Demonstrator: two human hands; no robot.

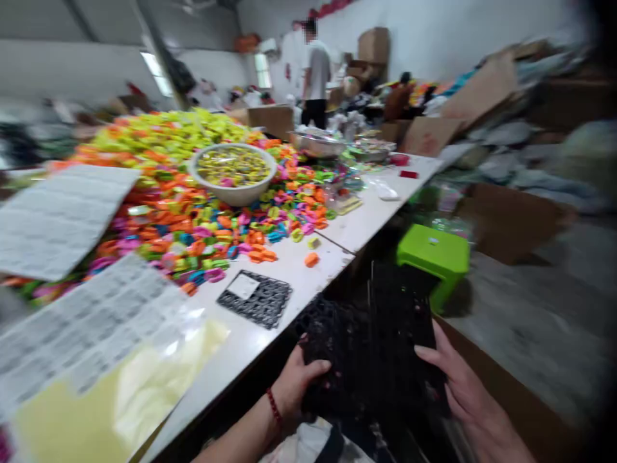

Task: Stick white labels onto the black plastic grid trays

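My left hand (299, 381), with a red bead bracelet at the wrist, is closed on a stack of black openwork plastic panels (332, 350) off the table's edge. My right hand (456, 376) grips the side of a flat black panel (405, 328), thumb on its upper face. Dark shade and blur hide where the panels in the two hands meet. Nearest on the table lies a black lattice panel (263, 303) bearing a white label (243, 286).
Colourful small plastic pieces (193, 225) are heaped on the white table (313, 276) around a white bowl (234, 193). Printed sheets (96, 321) and yellow paper (72, 418) lie at left. A green stool (432, 247) and cardboard (515, 218) stand right. A person (317, 71) stands behind.
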